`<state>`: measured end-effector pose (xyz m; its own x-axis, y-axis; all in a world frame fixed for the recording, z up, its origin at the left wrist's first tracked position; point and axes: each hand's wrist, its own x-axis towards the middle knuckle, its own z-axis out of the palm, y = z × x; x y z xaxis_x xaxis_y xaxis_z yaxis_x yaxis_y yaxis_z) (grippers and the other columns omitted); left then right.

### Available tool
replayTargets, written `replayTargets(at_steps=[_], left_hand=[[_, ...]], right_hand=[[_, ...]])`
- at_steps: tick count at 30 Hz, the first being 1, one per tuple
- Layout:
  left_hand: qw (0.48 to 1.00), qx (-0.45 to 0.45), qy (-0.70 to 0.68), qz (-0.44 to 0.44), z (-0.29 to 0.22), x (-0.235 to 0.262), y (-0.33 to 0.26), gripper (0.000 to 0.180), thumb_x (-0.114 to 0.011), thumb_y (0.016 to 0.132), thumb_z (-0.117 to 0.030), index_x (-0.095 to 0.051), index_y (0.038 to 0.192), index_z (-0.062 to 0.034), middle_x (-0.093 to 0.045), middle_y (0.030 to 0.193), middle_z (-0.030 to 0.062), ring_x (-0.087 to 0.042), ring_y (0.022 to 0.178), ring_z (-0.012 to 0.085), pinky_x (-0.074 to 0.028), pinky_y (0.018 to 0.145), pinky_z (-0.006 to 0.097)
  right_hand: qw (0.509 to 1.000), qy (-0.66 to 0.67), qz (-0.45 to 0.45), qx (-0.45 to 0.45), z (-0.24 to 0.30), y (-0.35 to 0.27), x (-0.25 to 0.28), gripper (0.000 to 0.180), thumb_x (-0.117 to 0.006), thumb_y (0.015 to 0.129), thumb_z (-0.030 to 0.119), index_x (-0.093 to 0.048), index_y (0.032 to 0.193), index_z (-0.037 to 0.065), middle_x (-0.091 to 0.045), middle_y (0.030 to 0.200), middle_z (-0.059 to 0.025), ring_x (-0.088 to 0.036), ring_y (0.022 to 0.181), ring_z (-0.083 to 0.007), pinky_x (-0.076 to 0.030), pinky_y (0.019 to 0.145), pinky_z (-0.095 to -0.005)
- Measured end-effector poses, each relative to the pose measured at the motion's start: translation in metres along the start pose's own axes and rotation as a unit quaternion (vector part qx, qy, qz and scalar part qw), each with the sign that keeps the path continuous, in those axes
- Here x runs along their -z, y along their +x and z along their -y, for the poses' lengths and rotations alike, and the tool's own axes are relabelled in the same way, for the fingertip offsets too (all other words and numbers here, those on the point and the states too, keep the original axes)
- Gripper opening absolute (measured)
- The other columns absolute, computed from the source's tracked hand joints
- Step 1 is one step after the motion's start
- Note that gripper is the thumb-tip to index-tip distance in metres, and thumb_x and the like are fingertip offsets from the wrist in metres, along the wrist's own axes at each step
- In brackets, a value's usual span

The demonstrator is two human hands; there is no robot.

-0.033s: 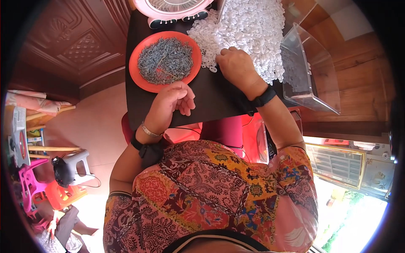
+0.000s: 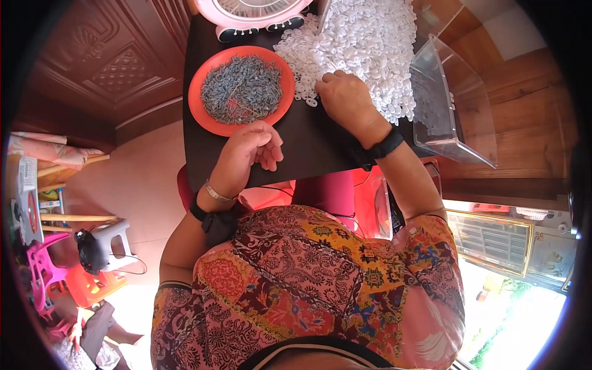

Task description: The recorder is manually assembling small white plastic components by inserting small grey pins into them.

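Observation:
My left hand is curled just below the near rim of an orange-red plate, palm turned inward. Its thumb and forefinger come together, and whatever they hold, if anything, is too small to make out. A heap of small grey screw-like pieces fills the plate. At the near edge of a big pile of small white plastic pieces, several with holes, is my right hand. Its fingers bend down toward the pile, back of the hand up, and the fingertips are hidden.
A pink fan stands at the far edge of the dark table. Right of the pile, a clear plastic bin lies tipped with white pieces inside. Stools stand on the floor at left. A wooden panel borders the right side.

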<state>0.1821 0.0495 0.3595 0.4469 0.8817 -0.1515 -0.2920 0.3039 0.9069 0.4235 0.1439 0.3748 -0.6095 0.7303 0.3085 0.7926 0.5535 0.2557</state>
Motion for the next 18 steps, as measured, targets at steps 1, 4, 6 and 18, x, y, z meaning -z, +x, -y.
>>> replayTargets(at_steps=[1, 4, 6, 18], left_hand=[[1.000, 0.001, -0.001, -0.001, 0.002, 0.004, 0.001, 0.024, -0.043, 0.092, -0.022, -0.057, 0.090, -0.0022, -0.062, 0.076, 0.0087, -0.057, 0.062, 0.0146, -0.047, 0.061, 0.026], [0.999, -0.013, -0.051, 0.009, 0.007, 0.013, 0.003, 0.024, -0.042, 0.092, -0.021, -0.057, 0.090, -0.0017, -0.062, 0.077, 0.0096, -0.058, 0.063, 0.0153, -0.048, 0.061, 0.026], [0.997, -0.016, -0.080, 0.015, 0.008, 0.016, 0.004, 0.024, -0.042, 0.093, -0.020, -0.056, 0.095, -0.0006, -0.063, 0.079, 0.0111, -0.060, 0.064, 0.0165, -0.048, 0.062, 0.027], [0.997, -0.022, -0.073, -0.009, 0.011, 0.017, 0.005, 0.033, -0.041, 0.093, -0.019, -0.051, 0.114, 0.0033, -0.064, 0.081, 0.0127, -0.062, 0.066, 0.0173, -0.050, 0.064, 0.027]], right_hand=[[1.000, 0.010, -0.017, 0.005, 0.000, -0.001, -0.002, 0.008, -0.058, 0.078, 0.011, -0.061, 0.071, 0.008, -0.060, 0.076, -0.0055, -0.061, 0.077, -0.0241, -0.052, 0.067, -0.0370], [1.000, 0.007, -0.006, 0.014, -0.007, 0.001, -0.005, 0.007, -0.058, 0.079, 0.012, -0.062, 0.073, 0.008, -0.060, 0.077, -0.0054, -0.062, 0.078, -0.0243, -0.052, 0.067, -0.0371], [1.000, 0.027, 0.007, 0.002, -0.009, 0.002, -0.002, 0.006, -0.059, 0.079, 0.013, -0.063, 0.076, 0.009, -0.061, 0.078, -0.0054, -0.062, 0.079, -0.0245, -0.052, 0.067, -0.0373], [0.994, 0.110, 0.013, 0.010, -0.002, 0.005, -0.003, 0.010, -0.060, 0.079, 0.010, -0.066, 0.087, 0.010, -0.063, 0.082, -0.0070, -0.063, 0.083, -0.0273, -0.052, 0.071, -0.0392]])
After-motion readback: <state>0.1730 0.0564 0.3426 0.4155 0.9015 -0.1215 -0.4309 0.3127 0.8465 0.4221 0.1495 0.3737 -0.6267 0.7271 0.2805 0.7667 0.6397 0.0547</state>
